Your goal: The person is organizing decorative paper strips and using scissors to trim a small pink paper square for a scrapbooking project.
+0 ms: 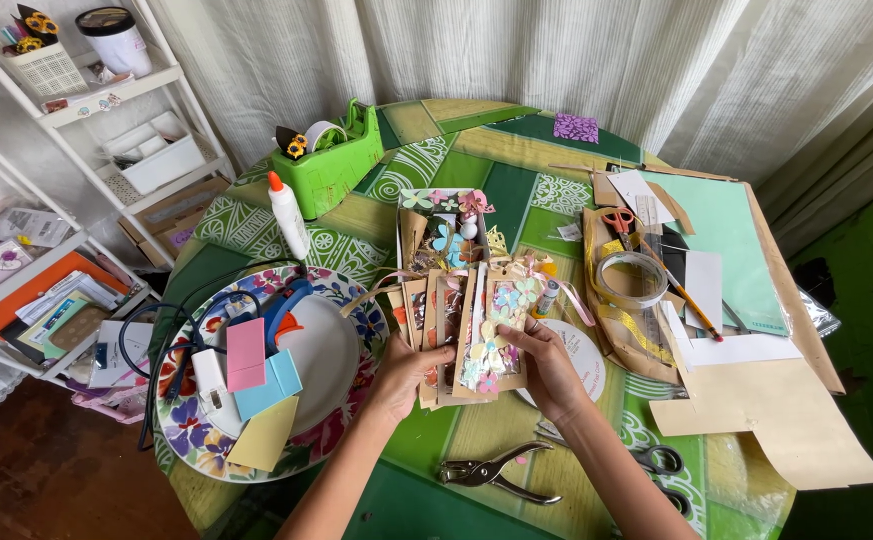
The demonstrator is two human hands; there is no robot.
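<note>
Both of my hands hold a fanned stack of brown paper tags (465, 330) decorated with pastel paper flowers and ribbons, over the middle of the round table. My left hand (404, 375) grips the stack's lower left side. My right hand (547, 365) grips the lower right side, thumb on the front tag. Just beyond the stack lies another flower-decorated card piece (447, 215).
A floral plate (342, 345) at left carries a blue glue gun, coloured paper pieces and a cable. A glue bottle (288, 213), green tape dispenser (332, 160), hole punch (492, 472), scissors (662, 460), tape roll (635, 280) and paper sheets surround me. White shelves (67, 110) stand left.
</note>
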